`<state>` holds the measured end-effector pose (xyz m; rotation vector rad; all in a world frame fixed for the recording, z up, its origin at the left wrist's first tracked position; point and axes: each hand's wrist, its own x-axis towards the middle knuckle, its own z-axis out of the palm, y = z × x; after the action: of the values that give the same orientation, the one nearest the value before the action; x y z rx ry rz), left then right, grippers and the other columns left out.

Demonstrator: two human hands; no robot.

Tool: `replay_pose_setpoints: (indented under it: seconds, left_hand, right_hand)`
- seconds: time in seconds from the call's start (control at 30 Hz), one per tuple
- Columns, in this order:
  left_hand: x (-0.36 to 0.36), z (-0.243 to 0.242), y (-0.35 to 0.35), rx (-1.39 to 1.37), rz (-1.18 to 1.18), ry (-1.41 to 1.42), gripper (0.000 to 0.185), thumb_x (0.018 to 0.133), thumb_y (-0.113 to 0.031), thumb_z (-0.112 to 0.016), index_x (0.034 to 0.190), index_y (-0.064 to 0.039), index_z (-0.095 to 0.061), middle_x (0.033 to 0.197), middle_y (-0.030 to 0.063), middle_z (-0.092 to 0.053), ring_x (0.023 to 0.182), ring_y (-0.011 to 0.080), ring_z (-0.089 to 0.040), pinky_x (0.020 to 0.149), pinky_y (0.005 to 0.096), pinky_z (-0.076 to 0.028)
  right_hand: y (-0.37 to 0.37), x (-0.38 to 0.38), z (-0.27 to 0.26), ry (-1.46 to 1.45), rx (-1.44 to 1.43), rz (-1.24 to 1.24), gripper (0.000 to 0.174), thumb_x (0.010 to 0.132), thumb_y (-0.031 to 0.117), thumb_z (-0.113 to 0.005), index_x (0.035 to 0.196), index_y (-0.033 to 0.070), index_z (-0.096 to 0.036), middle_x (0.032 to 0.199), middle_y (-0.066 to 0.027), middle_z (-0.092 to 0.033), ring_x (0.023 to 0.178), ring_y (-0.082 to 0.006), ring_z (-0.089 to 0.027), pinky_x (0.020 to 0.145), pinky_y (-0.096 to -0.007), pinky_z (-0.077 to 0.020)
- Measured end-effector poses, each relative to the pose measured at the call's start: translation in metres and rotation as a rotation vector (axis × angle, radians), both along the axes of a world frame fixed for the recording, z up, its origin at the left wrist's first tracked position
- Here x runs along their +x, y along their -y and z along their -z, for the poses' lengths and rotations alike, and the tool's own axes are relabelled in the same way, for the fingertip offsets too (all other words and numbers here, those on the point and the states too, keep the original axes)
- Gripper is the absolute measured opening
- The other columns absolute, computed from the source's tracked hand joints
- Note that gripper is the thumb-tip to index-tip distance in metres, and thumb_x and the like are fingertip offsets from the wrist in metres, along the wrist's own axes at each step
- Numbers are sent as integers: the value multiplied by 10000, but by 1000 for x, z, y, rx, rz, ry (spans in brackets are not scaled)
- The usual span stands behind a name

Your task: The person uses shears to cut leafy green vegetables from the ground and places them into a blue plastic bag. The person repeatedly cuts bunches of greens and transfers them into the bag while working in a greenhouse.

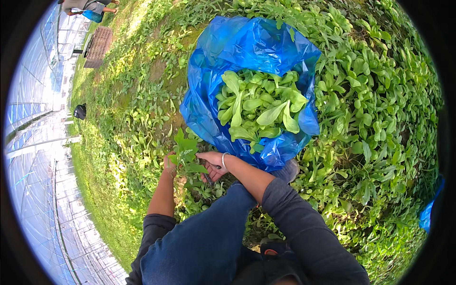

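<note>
My left hand (pixel 170 165) grips a leafy green plant (pixel 186 150) with jagged leaves, which hide part of the fingers. Just right of it, my right hand (pixel 214 164), with a silvery bangle (pixel 223 162) at the wrist, has its fingers curled around a small dark tool (pixel 208 178). Most of that tool is covered, and its kind is unclear. Beyond my hands stands a wide-mouthed blue plastic bag (pixel 206 89). Loose leafy greens (pixel 262 107) with pale, rounded leaves fill its opening.
Dense leafy greens (pixel 359 92) grow on the right, with sparser plants (pixel 131 107) on the left. A shoe (pixel 286 171) shows beneath the bag's near edge. Farther off are a brown plastic crate (pixel 99 46), a black bag (pixel 80 111), and a person (pixel 85 5) with a blue bag (pixel 93 16).
</note>
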<state>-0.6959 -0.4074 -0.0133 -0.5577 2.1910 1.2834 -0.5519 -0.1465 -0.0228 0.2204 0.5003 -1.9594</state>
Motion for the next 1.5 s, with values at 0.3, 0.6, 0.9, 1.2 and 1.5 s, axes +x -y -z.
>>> replay_pose_setpoints:
  seconds: [0.3,0.6,0.9,1.2,1.5]
  left_hand:
    - [10,-26,8,183,74,124,423,889,-214,-600,1264,-54,-490,1206,114,-579,1068,261,-601,805,396,-562]
    - [10,-37,-14,-244,592,-202,273,860,-243,-690,1026,-32,-643,929,92,-665,848,188,-642,671,373,-548]
    - [-12,-26,-3,-374,791,-300,316,876,-284,-661,1094,-56,-675,995,76,-689,897,249,-637,775,388,-499]
    - [3,-63,-74,410,277,139,487,945,-323,-541,1327,-26,-482,1221,79,-583,1011,131,-588,830,282,-509]
    - [-17,-50,-104,282,725,57,209,795,-2,-683,1000,-22,-645,867,7,-670,760,90,-605,677,244,-483]
  right_hand:
    - [32,-17,14,50,-65,-54,952,882,709,-355,1357,-115,-335,1239,-267,-552,1137,-359,-581,910,-470,-497]
    - [29,-16,19,34,-16,-105,850,902,675,-308,1257,-76,-493,1173,-238,-615,1022,-326,-658,814,-440,-542]
    - [37,-27,12,54,75,50,554,966,539,-350,804,37,-519,563,-53,-530,440,-182,-505,414,-328,-451]
    - [-30,29,-42,-547,581,-155,640,933,504,-457,835,-116,-584,629,-171,-637,529,-248,-648,505,-381,-522]
    - [-90,91,-97,-791,989,224,497,879,456,-542,829,-29,-635,803,-230,-655,801,-388,-632,721,-443,-484]
